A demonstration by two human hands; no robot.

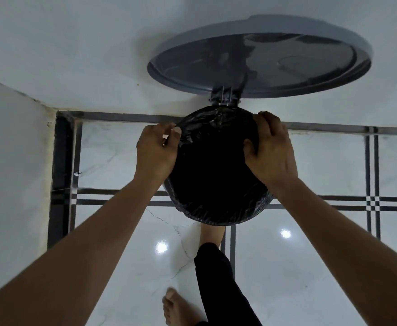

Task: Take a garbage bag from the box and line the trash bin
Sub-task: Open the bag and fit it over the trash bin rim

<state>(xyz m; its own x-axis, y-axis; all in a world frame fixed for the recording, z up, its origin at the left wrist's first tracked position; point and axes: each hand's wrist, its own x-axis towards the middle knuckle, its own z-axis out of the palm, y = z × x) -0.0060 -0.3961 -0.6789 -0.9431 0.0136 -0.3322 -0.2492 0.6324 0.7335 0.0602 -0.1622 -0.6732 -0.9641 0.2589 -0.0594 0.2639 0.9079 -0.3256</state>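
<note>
I look straight down into a round trash bin whose mouth is covered by a black garbage bag (212, 175); the plastic is folded over the rim all around. The bin's grey round lid (258, 64) stands open against the white wall, held by a hinge (224, 96). My left hand (156, 151) pinches the bag's edge at the rim's left side. Over the rim's right side my right hand (271, 149) grips the bag, fingers curled on the plastic. The bin's body is hidden under the bag. No bag box is in view.
The bin stands on glossy white floor tiles with dark stripes (263, 267), close to a white wall and a corner at the left (58, 161). One foot (211, 234) reaches under the bin's front edge; the other bare foot (176, 307) stands nearer to me.
</note>
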